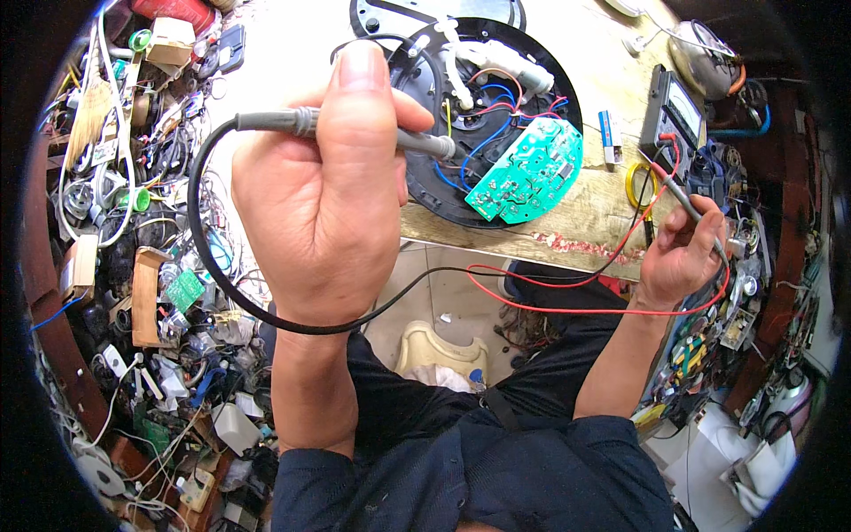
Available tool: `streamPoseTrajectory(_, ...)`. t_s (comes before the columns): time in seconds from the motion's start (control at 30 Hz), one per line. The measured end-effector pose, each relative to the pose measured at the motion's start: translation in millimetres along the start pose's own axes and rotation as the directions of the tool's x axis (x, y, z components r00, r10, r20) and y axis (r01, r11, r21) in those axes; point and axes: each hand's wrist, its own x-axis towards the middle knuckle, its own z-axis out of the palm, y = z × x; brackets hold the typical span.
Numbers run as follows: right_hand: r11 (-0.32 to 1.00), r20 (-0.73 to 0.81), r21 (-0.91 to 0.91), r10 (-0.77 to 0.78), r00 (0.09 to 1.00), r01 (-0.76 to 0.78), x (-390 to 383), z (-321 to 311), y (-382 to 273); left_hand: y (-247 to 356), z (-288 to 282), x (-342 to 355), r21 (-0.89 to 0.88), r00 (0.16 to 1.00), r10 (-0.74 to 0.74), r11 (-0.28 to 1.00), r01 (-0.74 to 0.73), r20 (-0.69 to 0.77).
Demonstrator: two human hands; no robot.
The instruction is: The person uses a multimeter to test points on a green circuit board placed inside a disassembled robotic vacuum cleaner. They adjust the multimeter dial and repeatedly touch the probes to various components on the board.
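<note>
My left hand (332, 195) is closed around a grey test probe (277, 121) with a black lead looping down from its back end. Its front end points right, over the edge of a round black appliance base (417, 191); whether the tip touches anything I cannot tell. In that base lie red and blue wires, a white plastic tube part (510, 66) and a green circuit board (532, 173), which is tilted at the near right rim. At the right, my right hand (678, 257) grips another grey test probe (681, 197), this one with a red lead. An analog multimeter (681, 111) stands just beyond it.
On the wooden bench (612, 208) are a small blue and white box (610, 137) and a yellow ring (640, 184). A rounded metal pot (705, 58) sits far right. Heaped parts and cables (164, 293) fill the left side. Below is a cream stool (439, 346).
</note>
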Motion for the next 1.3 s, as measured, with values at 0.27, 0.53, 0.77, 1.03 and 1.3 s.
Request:
streamPoseTrajectory(0.27, 0.999, -0.013, -0.039, -0.008, 1.000, 0.008, 0.4, 0.9, 0.9, -7.3, -2.4, 1.6, 0.002, 0.995, 0.104, 0.995, -0.104, 0.002)
streamPoseTrajectory(0.53, 1.000, 0.016, -0.006, -0.024, 1.000, 0.024, -0.1, 3.4, 0.0, -2.3, -2.9, 1.0, 0.022, 0.999, 0.051, 0.998, -0.051, 0.009)
streamPoseTrajectory(0.77, 1.000, 0.008, -0.015, -0.013, 1.000, 0.014, -0.4, 4.6, -0.4, -0.9, -2.3, 0.8, 0.058, 0.999, 0.034, 0.998, -0.035, 0.013)
streamPoseTrajectory(1.03, 1.000, 0.027, -0.001, -0.019, 0.999, 0.019, 0.7, 0.1, 1.7, -3.7, -0.9, 0.3, 0.045, 0.996, 0.022, 0.999, -0.026, 0.085)
streamPoseTrajectory(1.3, 0.996, 0.019, 0.087, 0.003, 1.000, -0.004, -3.4, 1.4, 2.4, -1.5, 1.0, -0.5, 0.064, 0.994, -0.025, 0.998, 0.019, 0.103)
